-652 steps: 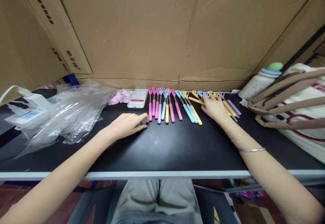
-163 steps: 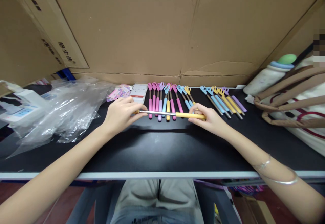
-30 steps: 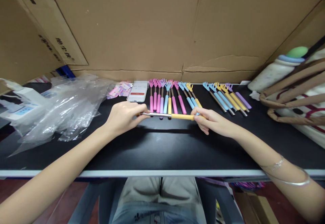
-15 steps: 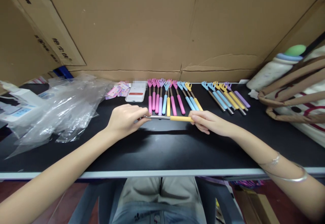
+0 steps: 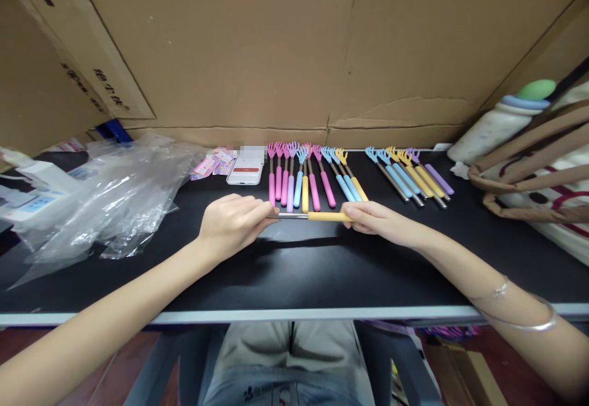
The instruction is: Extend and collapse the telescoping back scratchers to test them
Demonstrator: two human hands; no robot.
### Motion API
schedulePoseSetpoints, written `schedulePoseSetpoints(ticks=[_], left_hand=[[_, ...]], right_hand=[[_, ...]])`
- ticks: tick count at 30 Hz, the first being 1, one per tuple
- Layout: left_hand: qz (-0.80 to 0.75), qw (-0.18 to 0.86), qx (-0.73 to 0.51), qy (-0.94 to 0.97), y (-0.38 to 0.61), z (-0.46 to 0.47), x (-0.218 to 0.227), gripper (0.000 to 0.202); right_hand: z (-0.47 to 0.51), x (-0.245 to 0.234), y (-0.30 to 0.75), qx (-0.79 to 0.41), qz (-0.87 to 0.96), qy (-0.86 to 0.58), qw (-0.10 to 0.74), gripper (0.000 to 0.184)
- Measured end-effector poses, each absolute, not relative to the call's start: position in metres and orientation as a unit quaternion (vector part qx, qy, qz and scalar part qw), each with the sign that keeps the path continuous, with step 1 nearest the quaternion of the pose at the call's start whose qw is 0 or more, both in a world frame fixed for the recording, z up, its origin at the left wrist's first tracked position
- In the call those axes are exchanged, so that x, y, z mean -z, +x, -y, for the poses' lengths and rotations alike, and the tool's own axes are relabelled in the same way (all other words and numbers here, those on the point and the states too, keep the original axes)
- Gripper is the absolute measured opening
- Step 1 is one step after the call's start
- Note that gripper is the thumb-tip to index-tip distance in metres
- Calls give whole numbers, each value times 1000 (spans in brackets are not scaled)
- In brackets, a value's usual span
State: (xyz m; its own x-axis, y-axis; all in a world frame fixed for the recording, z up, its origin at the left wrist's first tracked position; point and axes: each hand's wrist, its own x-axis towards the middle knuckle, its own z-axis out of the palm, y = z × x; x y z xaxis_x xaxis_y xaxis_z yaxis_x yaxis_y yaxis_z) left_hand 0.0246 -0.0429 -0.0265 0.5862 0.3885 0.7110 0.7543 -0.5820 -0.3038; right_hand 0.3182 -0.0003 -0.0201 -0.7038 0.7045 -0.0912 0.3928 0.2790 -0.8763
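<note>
Over the bench [image 5: 304, 283], I had the yellow-gripped rod [image 5: 317, 216] raised nearly level, its long axis running crosswise, roughly parallel to the front edge, grip rightward, metal shaft leftward. My left hand [image 5: 237, 222], knuckles up, had its fingers [image 5: 263, 211] closed on the shaft, hiding its far end; my right hand [image 5: 375, 219] came in from the right, fingers curled tight round the grip. Beyond lay claw-headed sticks [image 5: 327, 188], claws pointing away.
</note>
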Motion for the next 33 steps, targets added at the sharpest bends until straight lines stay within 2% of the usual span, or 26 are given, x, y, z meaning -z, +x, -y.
schedulePoseSetpoints(ticks=[11,18,24,33], left_hand=[[357,309,278,-836,28,45,26,26],[388,213,285,-850,25,34,36,12],[412,180,261,-854,24,30,34,6],[435,155,200,-864,15,29,22,19]], right_hand=[[3,21,315,-466,797,-344,171,43],[6,15,312,-404,826,-366,146,41],[7,9,315,-356,845,-377,130,35],[2,8,324,-255,884,-376,107,33]])
